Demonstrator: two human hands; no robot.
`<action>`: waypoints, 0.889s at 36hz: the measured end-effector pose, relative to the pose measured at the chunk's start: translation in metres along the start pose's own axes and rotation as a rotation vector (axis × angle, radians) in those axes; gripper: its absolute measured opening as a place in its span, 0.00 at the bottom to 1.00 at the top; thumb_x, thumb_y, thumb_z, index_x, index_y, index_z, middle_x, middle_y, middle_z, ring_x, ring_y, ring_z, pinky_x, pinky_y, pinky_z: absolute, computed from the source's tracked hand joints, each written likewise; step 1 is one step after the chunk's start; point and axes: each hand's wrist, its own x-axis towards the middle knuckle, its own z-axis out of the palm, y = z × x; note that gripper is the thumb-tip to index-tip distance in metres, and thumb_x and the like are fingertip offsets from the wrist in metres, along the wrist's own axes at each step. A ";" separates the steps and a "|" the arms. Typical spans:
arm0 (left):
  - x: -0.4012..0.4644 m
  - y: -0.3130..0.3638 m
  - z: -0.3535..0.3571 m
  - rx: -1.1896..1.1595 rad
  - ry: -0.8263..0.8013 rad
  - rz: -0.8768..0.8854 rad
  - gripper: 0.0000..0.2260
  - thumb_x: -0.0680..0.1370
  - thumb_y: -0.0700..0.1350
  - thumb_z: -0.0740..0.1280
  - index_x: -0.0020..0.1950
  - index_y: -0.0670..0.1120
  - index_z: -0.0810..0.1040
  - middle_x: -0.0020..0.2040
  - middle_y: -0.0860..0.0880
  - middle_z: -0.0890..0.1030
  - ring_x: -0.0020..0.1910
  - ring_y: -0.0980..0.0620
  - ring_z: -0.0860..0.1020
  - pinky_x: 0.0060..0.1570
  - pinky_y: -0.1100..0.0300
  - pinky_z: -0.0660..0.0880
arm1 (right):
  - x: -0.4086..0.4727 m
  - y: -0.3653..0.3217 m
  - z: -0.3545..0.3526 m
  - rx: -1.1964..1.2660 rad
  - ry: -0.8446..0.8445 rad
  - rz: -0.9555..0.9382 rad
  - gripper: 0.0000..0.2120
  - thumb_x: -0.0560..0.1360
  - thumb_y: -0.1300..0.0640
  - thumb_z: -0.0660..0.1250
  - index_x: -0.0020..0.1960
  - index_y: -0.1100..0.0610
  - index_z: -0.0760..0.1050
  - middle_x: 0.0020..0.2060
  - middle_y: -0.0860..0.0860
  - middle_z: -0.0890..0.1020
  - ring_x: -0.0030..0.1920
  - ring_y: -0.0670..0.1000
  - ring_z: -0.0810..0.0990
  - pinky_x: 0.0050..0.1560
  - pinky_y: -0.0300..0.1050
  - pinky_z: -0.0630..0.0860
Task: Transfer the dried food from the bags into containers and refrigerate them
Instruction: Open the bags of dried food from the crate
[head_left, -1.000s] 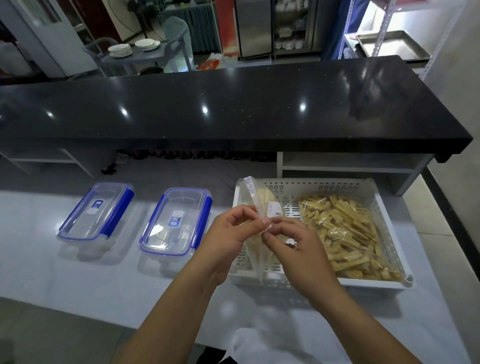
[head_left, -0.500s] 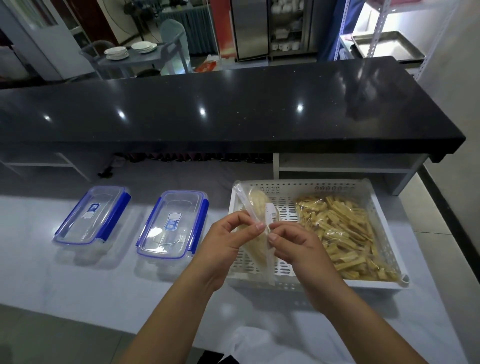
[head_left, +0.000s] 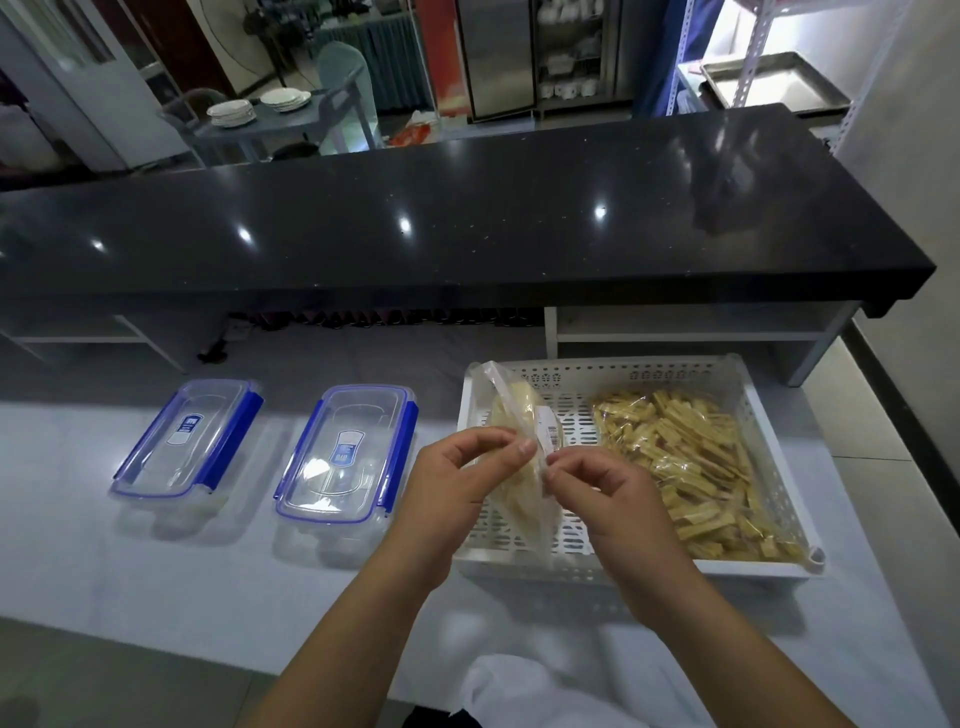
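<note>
A clear bag of pale dried food (head_left: 519, 421) stands upright over the left part of a white perforated basket (head_left: 613, 564). My left hand (head_left: 457, 483) pinches the bag's edge from the left, and my right hand (head_left: 608, 493) pinches it from the right, fingertips almost meeting at its white label. A second bag of yellow dried strips (head_left: 696, 467) lies in the right half of the basket. Two clear containers with blue clip lids sit shut on the white table: one near the basket (head_left: 345, 454), one further left (head_left: 189, 439).
A long black counter (head_left: 467, 228) runs across behind the white table (head_left: 156, 587), with a shelf under its right end. White cloth (head_left: 545, 691) lies at the table's near edge. Far back stand a cart with plates and a metal tray on a rack.
Both hands keep pinching the bag and have shifted slightly; the bag's top has tilted a little. The containers and basket have not moved.
</note>
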 end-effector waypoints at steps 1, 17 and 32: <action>0.000 0.000 0.001 0.013 0.001 0.013 0.11 0.71 0.48 0.76 0.50 0.45 0.86 0.51 0.49 0.86 0.54 0.49 0.84 0.54 0.56 0.79 | 0.000 0.001 0.000 -0.028 0.011 -0.014 0.07 0.73 0.60 0.73 0.36 0.57 0.82 0.43 0.51 0.83 0.49 0.50 0.81 0.52 0.47 0.76; 0.002 -0.010 0.002 0.023 -0.006 0.013 0.05 0.76 0.45 0.73 0.48 0.44 0.84 0.59 0.47 0.82 0.60 0.49 0.80 0.63 0.50 0.76 | -0.002 0.002 -0.001 -0.081 0.021 -0.030 0.07 0.70 0.61 0.76 0.35 0.58 0.80 0.46 0.50 0.82 0.50 0.46 0.80 0.47 0.35 0.74; -0.001 -0.010 0.003 0.039 0.014 0.061 0.02 0.74 0.43 0.74 0.42 0.48 0.86 0.55 0.55 0.80 0.55 0.63 0.79 0.43 0.76 0.73 | 0.002 0.003 0.000 -0.301 0.077 -0.110 0.04 0.72 0.53 0.75 0.47 0.48 0.84 0.50 0.44 0.79 0.52 0.40 0.78 0.51 0.34 0.74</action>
